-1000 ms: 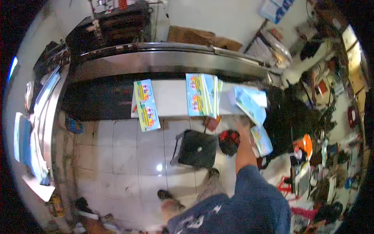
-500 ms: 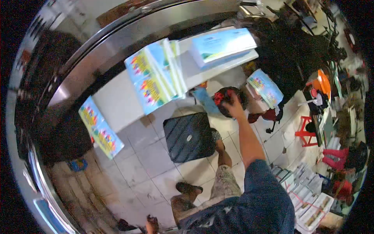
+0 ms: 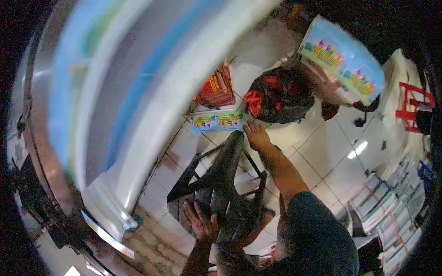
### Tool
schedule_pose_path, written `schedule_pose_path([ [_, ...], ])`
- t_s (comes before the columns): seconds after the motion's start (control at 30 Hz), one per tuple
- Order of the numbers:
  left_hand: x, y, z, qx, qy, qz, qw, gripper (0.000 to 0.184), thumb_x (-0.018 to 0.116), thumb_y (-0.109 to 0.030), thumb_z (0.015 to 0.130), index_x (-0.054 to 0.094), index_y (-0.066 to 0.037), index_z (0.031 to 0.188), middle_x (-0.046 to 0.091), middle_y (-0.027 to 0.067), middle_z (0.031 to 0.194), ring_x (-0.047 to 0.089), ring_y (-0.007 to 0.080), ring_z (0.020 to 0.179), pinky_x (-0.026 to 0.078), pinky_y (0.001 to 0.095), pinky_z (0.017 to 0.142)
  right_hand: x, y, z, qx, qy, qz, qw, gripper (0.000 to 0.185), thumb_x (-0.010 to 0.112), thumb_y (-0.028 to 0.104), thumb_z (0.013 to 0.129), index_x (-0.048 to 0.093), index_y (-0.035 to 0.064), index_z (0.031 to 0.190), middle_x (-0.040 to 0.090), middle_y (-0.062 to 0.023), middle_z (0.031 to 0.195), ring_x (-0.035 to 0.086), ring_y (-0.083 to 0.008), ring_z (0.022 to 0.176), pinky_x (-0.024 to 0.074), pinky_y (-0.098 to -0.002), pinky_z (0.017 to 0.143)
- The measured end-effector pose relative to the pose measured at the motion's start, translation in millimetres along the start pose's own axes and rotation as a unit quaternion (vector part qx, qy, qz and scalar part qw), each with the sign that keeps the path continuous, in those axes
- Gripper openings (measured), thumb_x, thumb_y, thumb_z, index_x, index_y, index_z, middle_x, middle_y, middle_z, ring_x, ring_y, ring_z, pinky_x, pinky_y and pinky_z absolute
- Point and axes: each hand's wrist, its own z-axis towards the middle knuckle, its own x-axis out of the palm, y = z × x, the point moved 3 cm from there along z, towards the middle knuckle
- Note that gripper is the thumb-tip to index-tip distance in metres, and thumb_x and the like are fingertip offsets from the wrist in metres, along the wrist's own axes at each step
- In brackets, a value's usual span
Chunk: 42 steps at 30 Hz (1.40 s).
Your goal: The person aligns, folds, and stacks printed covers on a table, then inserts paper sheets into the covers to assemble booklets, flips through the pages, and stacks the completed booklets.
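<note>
My left hand (image 3: 200,221) lies with fingers spread on the black stool (image 3: 200,204), whose ribbed seat and legs show below me. My right hand (image 3: 257,136) reaches down past the stool to the right end of a blue printed booklet stack (image 3: 216,121) on the floor. Its fingers look stretched out at the stack's edge; whether they grip it is hard to see. Just behind the stack lies a pile of red printed booklets (image 3: 218,87). Right of that pile sits a black plastic bag (image 3: 283,99) with red showing in it.
A long light tabletop (image 3: 184,78) with blurred blue printed stacks fills the upper left. More blue printed sheets (image 3: 343,62) lie beyond the bag. Tied paper bundles (image 3: 386,216) stand at the lower right. A red stool (image 3: 412,108) is at far right.
My right hand has moved from the black bag to the blue booklet stack. My left hand has come onto the stool. The view has dropped closer to the floor, and the tabletop looms nearer.
</note>
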Motion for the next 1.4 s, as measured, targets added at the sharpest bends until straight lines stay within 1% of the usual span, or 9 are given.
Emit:
schedule_pose_path([
  [0.23,2.2,-14.3,16.9,0.028,-0.03,0.005,0.999,0.074,0.03,-0.05,0.096,0.023,0.003,0.147,0.019,0.0374,0.148,0.022,0.054,0.136,0.02,0.0653,0.108,84.8,-8.0,68.1,-0.112,0.005,0.056,0.992,0.064,0.059,0.02,0.084,0.035,0.0142,0.143,0.029,-0.0127,0.152,0.029,-0.033,0.14,0.0331,-0.0457,0.111],
  [0.3,2.3,-21.6,17.7,0.065,-0.14,-0.028,0.988,0.074,0.031,-0.049,0.096,0.024,0.004,0.147,0.021,0.0376,0.147,0.024,0.0548,0.134,0.021,0.0666,0.106,86.7,-9.3,78.0,-0.127,-0.012,0.058,0.99,0.058,0.055,0.019,0.086,0.038,0.0152,0.141,0.03,-0.0114,0.152,0.031,-0.035,0.138,0.036,-0.0488,0.109],
  [0.5,-2.4,-10.5,9.7,0.046,-0.05,0.005,0.998,0.074,0.031,-0.049,0.095,0.024,0.004,0.147,0.02,0.0375,0.147,0.025,0.0547,0.134,0.022,0.0665,0.106,92.7,-8.4,99.1,-0.113,0.096,0.061,0.987,0.053,0.051,0.016,0.088,0.04,0.0136,0.139,0.04,-0.0141,0.144,0.037,-0.0405,0.133,0.0358,-0.0555,0.106],
  [0.63,6.0,6.1,-9.4,-0.02,0.01,0.027,0.999,0.076,0.035,-0.049,0.094,0.021,0.001,0.149,0.019,0.0367,0.148,0.024,0.0545,0.135,0.021,0.0655,0.107,107.7,-7.3,96.7,-0.142,-0.029,0.001,0.989,0.05,0.047,0.015,0.09,0.039,0.0151,0.14,0.042,-0.0153,0.142,0.039,-0.0429,0.13,0.0376,-0.0571,0.104],
  [0.83,-4.0,-5.8,6.5,0.022,-0.004,0.008,1.0,0.077,0.036,-0.049,0.093,0.019,0.001,0.149,0.018,0.0373,0.148,0.02,0.0547,0.136,0.019,0.0669,0.107,103.6,-13.2,86.5,-0.154,0.047,-0.037,0.986,0.052,0.052,0.011,0.087,0.044,0.0171,0.137,0.034,-0.0201,0.147,0.035,-0.0431,0.132,0.0379,-0.0552,0.105],
  [0.97,-7.2,-8.1,11.5,0.028,-0.019,0.0,0.999,0.079,0.037,-0.049,0.092,0.019,0.001,0.149,0.017,0.0375,0.148,0.018,0.0548,0.137,0.018,0.0675,0.107,85.5,-15.6,91.3,-0.168,-0.014,0.029,0.985,0.052,0.054,0.013,0.086,0.045,0.0137,0.136,0.042,-0.0149,0.141,0.049,-0.0409,0.119,0.0443,-0.052,0.098],
  [1.17,-8.3,-12.6,9.0,0.02,0.003,-0.021,1.0,0.08,0.051,-0.042,0.09,0.019,0.001,0.149,0.017,0.0345,0.15,0.018,0.0513,0.139,0.014,0.0657,0.108,-26.1,14.8,67.0,-0.136,-0.172,0.026,0.975,0.029,0.051,0.017,0.086,0.064,0.0186,0.112,0.068,-0.0072,0.088,0.066,-0.0277,0.075,0.0508,-0.0456,0.07],
  [1.27,-30.7,-24.8,19.0,0.024,-0.012,-0.028,0.999,0.076,0.054,-0.042,0.09,0.025,0.0,0.146,0.019,0.0333,0.15,0.021,0.0497,0.138,0.015,0.0642,0.109,-151.7,28.7,-9.5,-0.087,-0.083,0.011,0.993,0.05,0.054,0.013,0.084,0.053,0.024,0.132,0.067,-0.0108,0.085,0.066,-0.0279,0.071,0.0522,-0.0423,0.058],
  [1.4,-80.7,-36.9,12.5,0.008,0.025,-0.107,0.994,0.072,0.057,-0.041,0.09,0.031,-0.001,0.144,0.03,0.0284,0.147,0.028,0.043,0.137,0.02,0.0599,0.109,-302.3,26.1,-138.6,-0.052,-0.051,0.141,0.987,0.05,0.061,0.014,0.083,0.055,0.0222,0.132,0.068,-0.0136,0.09,0.066,-0.033,0.074,0.0529,-0.0431,0.065],
])
